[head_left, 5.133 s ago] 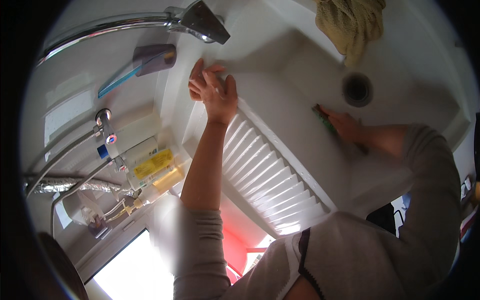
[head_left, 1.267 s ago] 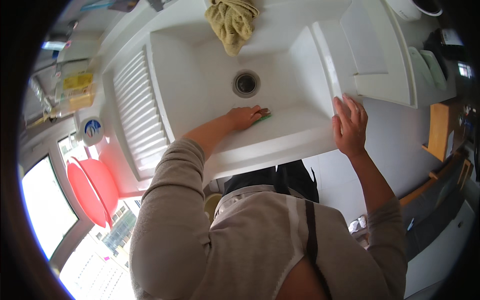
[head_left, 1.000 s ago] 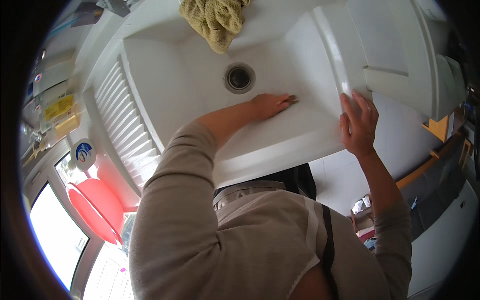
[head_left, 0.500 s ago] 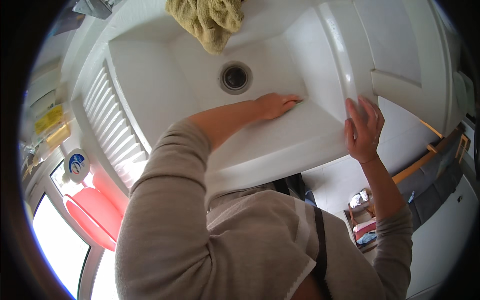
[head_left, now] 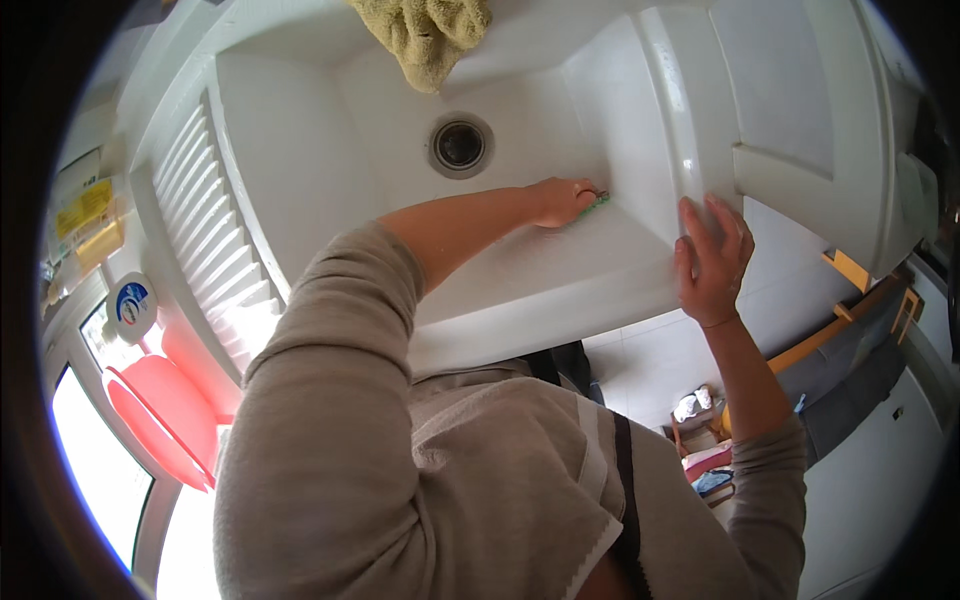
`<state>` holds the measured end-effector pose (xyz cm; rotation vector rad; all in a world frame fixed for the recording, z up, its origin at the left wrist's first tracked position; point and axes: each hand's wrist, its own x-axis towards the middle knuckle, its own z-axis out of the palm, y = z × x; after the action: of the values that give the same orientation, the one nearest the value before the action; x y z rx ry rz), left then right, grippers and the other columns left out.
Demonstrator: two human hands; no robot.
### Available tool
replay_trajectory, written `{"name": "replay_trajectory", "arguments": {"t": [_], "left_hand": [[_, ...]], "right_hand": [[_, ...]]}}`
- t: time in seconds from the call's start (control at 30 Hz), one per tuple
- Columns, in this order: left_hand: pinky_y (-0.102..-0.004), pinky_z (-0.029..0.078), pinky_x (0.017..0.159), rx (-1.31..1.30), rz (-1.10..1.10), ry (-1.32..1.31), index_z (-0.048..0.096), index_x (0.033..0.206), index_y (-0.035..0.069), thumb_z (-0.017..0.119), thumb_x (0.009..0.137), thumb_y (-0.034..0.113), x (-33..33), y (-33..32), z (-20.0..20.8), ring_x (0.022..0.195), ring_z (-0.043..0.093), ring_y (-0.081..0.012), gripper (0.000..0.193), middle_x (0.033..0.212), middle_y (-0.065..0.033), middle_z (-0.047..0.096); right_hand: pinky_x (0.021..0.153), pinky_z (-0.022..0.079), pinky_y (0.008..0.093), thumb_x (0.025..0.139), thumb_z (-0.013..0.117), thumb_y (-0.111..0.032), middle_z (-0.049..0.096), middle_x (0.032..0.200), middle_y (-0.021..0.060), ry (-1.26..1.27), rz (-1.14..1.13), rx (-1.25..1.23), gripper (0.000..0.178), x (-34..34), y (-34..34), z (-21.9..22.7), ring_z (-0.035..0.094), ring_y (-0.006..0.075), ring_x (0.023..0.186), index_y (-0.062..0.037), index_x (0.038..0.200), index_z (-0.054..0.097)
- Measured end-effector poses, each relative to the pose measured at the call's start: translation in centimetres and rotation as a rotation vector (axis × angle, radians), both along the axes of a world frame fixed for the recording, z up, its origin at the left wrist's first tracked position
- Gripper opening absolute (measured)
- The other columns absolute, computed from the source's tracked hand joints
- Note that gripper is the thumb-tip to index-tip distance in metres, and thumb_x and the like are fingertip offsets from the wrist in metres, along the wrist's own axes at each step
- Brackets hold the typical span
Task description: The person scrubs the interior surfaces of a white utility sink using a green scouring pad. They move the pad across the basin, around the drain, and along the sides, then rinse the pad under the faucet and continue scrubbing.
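Observation:
My left hand (head_left: 558,203) is closed round a small green scrubber (head_left: 597,204) and presses low in the white sink (head_left: 480,255), close to its near right corner. Most of the scrubber is hidden by my fingers, so I cannot tell if it is a pad or a brush. My right hand (head_left: 712,262) rests on the sink's right rim with fingers apart, holding nothing. Beyond my left hand lies the round drain (head_left: 460,146). A yellowish-tan towel (head_left: 428,45) hangs over the far side of the sink.
A ribbed washboard slope (head_left: 207,230) runs along the sink's left side. Further left are a pink basin (head_left: 165,420), a white tub with a blue label (head_left: 131,307) and a bright window. Low at the right stand wooden-framed furniture and a small shelf with cloths.
The left hand's wrist has turned slightly, and more of the green scrubber shows. The whole view has shifted a little; the right hand stays on the rim.

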<state>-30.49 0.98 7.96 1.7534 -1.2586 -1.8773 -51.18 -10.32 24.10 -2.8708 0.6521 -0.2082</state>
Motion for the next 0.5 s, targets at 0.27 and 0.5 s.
{"name": "replay_trajectory", "arguments": {"t": [0.27,0.5], "left_hand": [[-0.0414,0.041,0.1,-0.056,-0.054,0.142,0.045,0.137,0.016,0.03,0.101,0.041,-1.0,-0.5,6.5,0.113,0.056,-0.0346,0.046,0.123,-0.0174,0.059],[-0.0433,0.044,0.093,0.028,-0.034,0.033,0.041,0.137,0.018,0.029,0.101,0.046,-0.2,-0.1,1.9,0.103,0.06,-0.0358,0.048,0.116,-0.0181,0.062]], "right_hand": [[0.106,0.029,0.0412,0.082,0.061,-0.012,0.047,0.132,0.0114,-0.003,-0.013,0.005,0.043,-0.4,0.1,-0.2,0.039,0.0306,0.123,-0.0119,0.125,0.062],[0.106,0.029,0.0415,0.082,0.061,-0.013,0.047,0.132,0.0117,-0.013,0.012,-0.006,0.043,0.1,-0.1,-0.1,0.041,0.0304,0.122,-0.0118,0.125,0.062]]}}
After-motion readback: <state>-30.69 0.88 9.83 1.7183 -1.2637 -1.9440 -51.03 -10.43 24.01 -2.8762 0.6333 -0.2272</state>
